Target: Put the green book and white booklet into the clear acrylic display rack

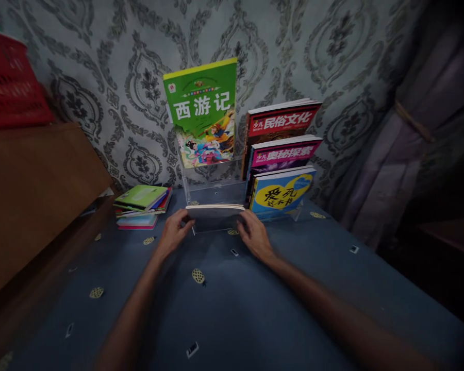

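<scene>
Between my two hands is a thin book with a dark grey cover [214, 219], its pale page edges facing up. My left hand [175, 231] grips its left edge, fingers behind and thumb in front. On the right edge my right hand [255, 233] is closed in the same way. The book stands nearly upright at the bottom front of a clear plastic display stand [186, 189]. A green picture book [204, 113] leans in the stand's top tier. Right of it, a red book [284, 121], a purple book [284, 154] and a blue-and-yellow book [282, 193] stand in rising tiers.
Left of the stand lies a pile of thin books [143, 198] on the blue patterned tablecloth [224, 309]. A brown box [38, 190] with a red basket [13, 82] on it borders the left. Patterned wallpaper [139, 77] closes the back; a tied curtain [394, 144] hangs at right.
</scene>
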{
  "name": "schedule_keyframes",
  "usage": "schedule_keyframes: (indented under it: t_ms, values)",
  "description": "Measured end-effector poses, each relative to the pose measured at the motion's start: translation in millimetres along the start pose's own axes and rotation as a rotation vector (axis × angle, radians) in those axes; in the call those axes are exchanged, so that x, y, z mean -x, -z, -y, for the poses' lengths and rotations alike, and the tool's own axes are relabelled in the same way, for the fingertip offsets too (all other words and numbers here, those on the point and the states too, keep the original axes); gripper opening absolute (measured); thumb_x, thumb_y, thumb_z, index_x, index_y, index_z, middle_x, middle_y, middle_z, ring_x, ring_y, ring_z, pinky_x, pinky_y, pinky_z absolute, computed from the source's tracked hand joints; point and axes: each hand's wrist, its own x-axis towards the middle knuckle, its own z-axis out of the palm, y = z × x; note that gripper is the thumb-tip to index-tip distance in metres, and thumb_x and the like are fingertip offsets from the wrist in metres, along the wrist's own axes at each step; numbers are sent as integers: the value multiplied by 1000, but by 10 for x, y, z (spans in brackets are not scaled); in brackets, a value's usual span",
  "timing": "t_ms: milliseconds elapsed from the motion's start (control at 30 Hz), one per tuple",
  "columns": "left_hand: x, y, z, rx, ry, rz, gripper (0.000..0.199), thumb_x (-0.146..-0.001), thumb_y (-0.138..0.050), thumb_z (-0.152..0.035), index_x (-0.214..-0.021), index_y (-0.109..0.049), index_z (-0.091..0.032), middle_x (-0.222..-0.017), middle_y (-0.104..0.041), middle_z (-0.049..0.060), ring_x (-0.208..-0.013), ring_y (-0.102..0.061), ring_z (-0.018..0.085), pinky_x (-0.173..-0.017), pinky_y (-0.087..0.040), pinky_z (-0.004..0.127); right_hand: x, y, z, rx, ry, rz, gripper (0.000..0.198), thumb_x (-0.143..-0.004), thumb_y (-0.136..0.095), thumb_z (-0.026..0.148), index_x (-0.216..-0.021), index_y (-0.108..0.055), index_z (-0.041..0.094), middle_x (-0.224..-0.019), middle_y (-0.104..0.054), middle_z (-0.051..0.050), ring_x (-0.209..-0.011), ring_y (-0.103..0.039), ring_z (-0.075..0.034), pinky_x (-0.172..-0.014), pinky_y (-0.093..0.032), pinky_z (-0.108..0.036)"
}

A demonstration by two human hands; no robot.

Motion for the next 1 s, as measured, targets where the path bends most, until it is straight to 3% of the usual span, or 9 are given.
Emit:
schedule_keyframes:
  t_ms: [167,300,400,500,633,767,867,1000]
  values:
    - [4,41,-19,3,25,41,7,-82,-58,-22,-83,-63,-17,-84,-64,2,-80,-59,16,-65,-45,24,62,-57,-85,30,40,-63,29,-92,-42,25,-115,-60,21,-120,-67,-12,-114,-62,-26,-97,-52,-45]
    - [21,93,63,68,53,49,19,-84,-49,-18,-94,-65,-17,-86,-67,2,-81,-62,16,-64,-46,23,82,-62,-85,58,50,-75,31,-93,-42,26,-116,-61,19,-125,-65,-13,-116,-61,-27,-99,-52,-46]
    - [35,164,203,-80,100,-73,23,-86,-45,-15,-94,-66,-19,-87,-69,2,-82,-64,16,-70,-49,25,106,-27,-26,75,35,-65,33,-93,-42,27,-119,-60,19,-128,-63,-13,-118,-60,-28,-99,-51,-47]
    - [26,290,350,-295,159,-272,24,-86,-45,-13,-96,-66,-18,-99,-68,8,-99,-61,22,-90,-49,36,143,22,52,92,31,-57,35,-92,-42,27,-122,-58,20,-130,-61,-13,-121,-58,-29,-101,-50,-49]
    - [-48,507,508,-665,335,-439,34,-88,-47,-18,-118,-62,-13,-121,-61,17,-119,-53,31,-101,-43,47,185,64,120,97,35,-33,25,-93,-42,28,-108,-61,21,-118,-65,-12,-112,-61,-28,-93,-54,-45]
    - [-136,672,654,-889,433,-324,50,-92,-50,-31,-139,-48,-15,-149,-46,18,-140,-35,35,-110,-35,54,201,60,129,63,84,29,22,-93,-41,23,-95,-63,23,-103,-67,-9,-99,-65,-25,-85,-56,-40]
    - [-162,741,743,-909,505,-178,49,-95,-47,-37,-140,-48,-19,-151,-45,16,-145,-29,35,-111,-32,61,198,52,129,42,98,84,23,-92,-42,22,-92,-64,23,-100,-69,-8,-95,-67,-24,-83,-57,-38]
    - [-153,802,789,-902,513,-125,41,-97,-43,-34,-135,-53,-22,-148,-50,13,-143,-34,32,-109,-35,61,183,71,159,13,70,188,23,-90,-42,19,-90,-65,23,-98,-70,-7,-93,-69,-23,-82,-58,-37]
